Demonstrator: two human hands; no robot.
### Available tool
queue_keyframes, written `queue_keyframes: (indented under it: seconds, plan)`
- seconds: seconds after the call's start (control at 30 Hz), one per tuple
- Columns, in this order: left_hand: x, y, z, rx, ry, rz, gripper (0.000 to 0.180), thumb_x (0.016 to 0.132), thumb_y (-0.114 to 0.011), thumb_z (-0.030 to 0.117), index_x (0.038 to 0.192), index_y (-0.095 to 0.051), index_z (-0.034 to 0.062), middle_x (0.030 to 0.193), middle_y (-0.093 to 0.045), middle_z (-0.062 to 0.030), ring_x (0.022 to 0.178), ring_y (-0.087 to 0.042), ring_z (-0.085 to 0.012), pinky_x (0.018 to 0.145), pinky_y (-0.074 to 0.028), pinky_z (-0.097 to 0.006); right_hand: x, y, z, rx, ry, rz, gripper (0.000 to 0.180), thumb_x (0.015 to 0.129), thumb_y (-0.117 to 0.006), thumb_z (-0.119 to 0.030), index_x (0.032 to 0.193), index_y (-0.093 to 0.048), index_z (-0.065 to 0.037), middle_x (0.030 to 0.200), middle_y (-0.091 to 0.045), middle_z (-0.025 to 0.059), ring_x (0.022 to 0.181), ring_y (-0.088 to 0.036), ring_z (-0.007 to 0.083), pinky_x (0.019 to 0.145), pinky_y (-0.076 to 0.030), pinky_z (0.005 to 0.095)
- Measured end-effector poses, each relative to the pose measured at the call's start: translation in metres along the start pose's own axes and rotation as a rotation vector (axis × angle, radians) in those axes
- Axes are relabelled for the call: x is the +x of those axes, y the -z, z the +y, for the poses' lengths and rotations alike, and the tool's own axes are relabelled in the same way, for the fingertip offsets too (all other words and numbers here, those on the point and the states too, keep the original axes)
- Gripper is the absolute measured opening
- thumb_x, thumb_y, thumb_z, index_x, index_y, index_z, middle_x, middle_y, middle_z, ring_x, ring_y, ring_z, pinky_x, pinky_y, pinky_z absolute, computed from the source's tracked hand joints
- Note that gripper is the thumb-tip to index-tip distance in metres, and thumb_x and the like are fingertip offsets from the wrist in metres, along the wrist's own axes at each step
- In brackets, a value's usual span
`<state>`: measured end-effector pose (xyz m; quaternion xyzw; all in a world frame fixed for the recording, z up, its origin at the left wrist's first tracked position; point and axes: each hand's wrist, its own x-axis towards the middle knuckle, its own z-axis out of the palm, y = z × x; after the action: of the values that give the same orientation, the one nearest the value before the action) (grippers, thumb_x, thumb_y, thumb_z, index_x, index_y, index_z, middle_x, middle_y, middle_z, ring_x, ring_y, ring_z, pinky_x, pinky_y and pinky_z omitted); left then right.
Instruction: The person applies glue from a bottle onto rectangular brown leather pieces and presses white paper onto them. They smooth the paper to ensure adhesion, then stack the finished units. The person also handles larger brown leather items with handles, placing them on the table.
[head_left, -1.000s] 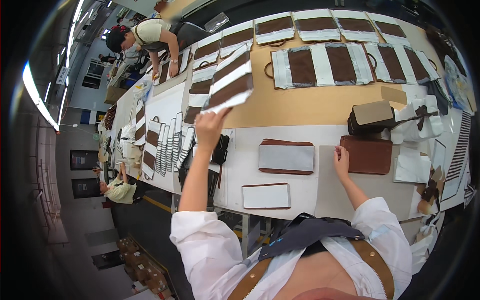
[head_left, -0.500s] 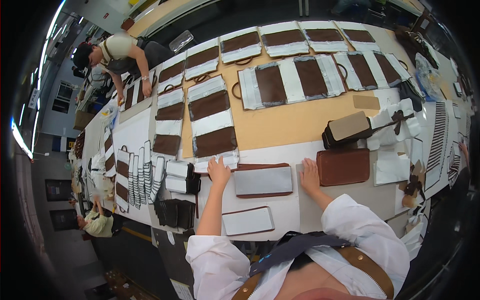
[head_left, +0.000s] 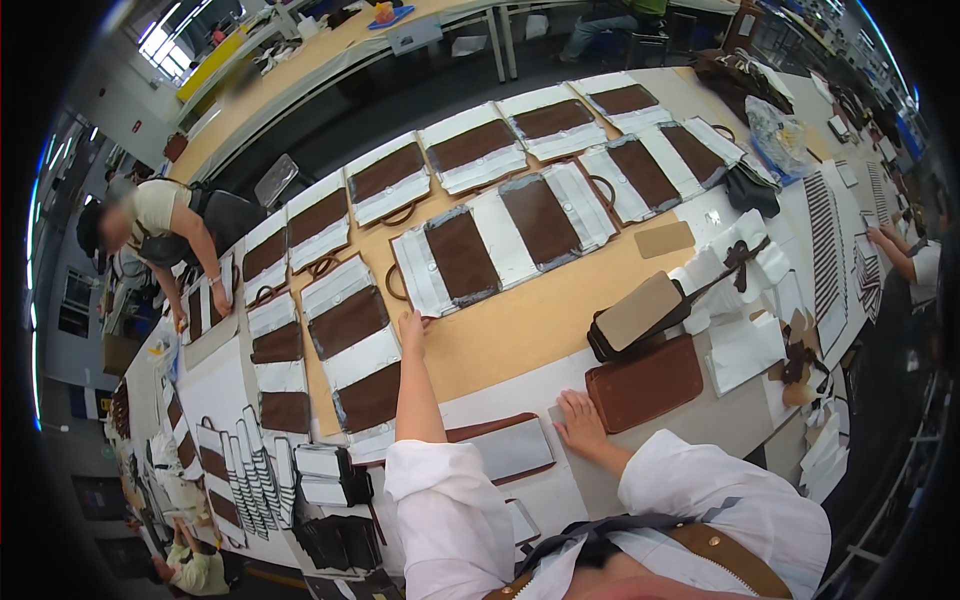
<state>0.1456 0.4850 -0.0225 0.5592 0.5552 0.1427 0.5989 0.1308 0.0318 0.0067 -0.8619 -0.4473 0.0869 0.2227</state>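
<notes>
My left hand (head_left: 411,330) reaches forward over the table. Its fingers are closed at the lower left corner of a large brown-and-white bag panel (head_left: 497,235), which has a brown handle loop at each end. My right hand (head_left: 582,424) lies with its fingers stretched out on the tabletop, holding nothing. Just beside it is a reddish-brown leather stack (head_left: 645,384). Between my arms, a grey-topped brown piece (head_left: 515,447) is partly hidden by my left sleeve. Left of my forearm lies another long brown-and-white panel (head_left: 350,335).
More panels (head_left: 478,155) lie in rows along the far side. A tan-topped black stack (head_left: 640,315) and white pieces (head_left: 745,352) sit to the right. Black pieces (head_left: 340,542) are at the near left. Another person (head_left: 165,225) bends over the table's far left end.
My left hand has moved forward from the near panel's lower edge to the larger panel's corner. My right hand remains flat beside the reddish-brown stack. The head view has shifted.
</notes>
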Motion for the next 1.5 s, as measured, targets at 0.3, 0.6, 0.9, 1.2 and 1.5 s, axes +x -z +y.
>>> queue_keyframes:
  seconds: [0.3, 0.6, 0.9, 1.2, 1.5]
  plan:
    - [-0.022, 0.004, 0.023, 0.403, -0.744, -0.039, 0.063, 0.086, -0.047, -0.013, 0.145, -0.047, 0.0106, 0.098, -0.062, -0.0108, 0.087, -0.062, -0.0231, 0.080, -0.053, -0.034, 0.001, -0.003, -0.001, 0.026, 0.017, 0.016, 0.060, 0.091, -0.064, -0.031, 0.138, -0.042, -0.002, 0.144, -0.041, 0.0175, 0.139, -0.034, 0.0336, 0.119, -0.024, 0.0477]
    - [-0.026, 0.030, 0.030, 1.035, -0.999, 0.214, 0.037, 0.073, -0.077, 0.003, 0.108, -0.068, 0.0099, 0.107, -0.058, -0.0101, 0.105, -0.057, -0.0315, 0.087, -0.048, -0.042, 0.003, -0.001, -0.004, 0.034, 0.020, 0.008, 0.059, 0.091, -0.065, -0.032, 0.137, -0.043, -0.003, 0.144, -0.042, 0.0166, 0.140, -0.034, 0.0332, 0.120, -0.023, 0.0470]
    - [-0.129, 0.006, 0.197, 0.627, -1.570, 0.049, 0.011, 0.085, -0.071, 0.005, 0.091, -0.062, 0.0049, 0.101, -0.067, -0.0131, 0.097, -0.064, -0.0339, 0.084, -0.049, -0.042, -0.001, -0.004, 0.000, -0.012, 0.011, -0.005, 0.058, 0.091, -0.063, -0.034, 0.136, -0.044, -0.002, 0.145, -0.042, 0.0166, 0.140, -0.034, 0.0323, 0.120, -0.022, 0.0471]
    - [-0.408, 0.033, 0.420, 0.944, -1.746, 0.371, 0.013, 0.093, -0.067, 0.023, 0.095, -0.067, 0.0102, 0.077, -0.068, -0.0113, 0.070, -0.066, -0.0309, 0.063, -0.050, -0.037, -0.001, 0.005, -0.003, 0.169, 0.061, 0.048, 0.068, 0.088, -0.068, -0.035, 0.139, -0.039, 0.001, 0.142, -0.042, 0.0188, 0.138, -0.034, 0.0350, 0.119, -0.023, 0.0474]
    - [-0.526, 0.188, 0.487, 0.775, -1.070, 0.263, 0.022, 0.096, -0.068, 0.024, 0.106, -0.069, 0.0042, 0.090, -0.072, -0.0012, 0.079, -0.066, -0.0062, 0.072, -0.051, -0.020, 0.096, 0.115, -0.062, 2.018, -0.186, -0.164, 0.091, 0.097, -0.061, -0.047, 0.157, -0.007, -0.004, 0.159, -0.026, 0.0149, 0.141, -0.036, 0.0257, 0.115, -0.028, 0.0356]
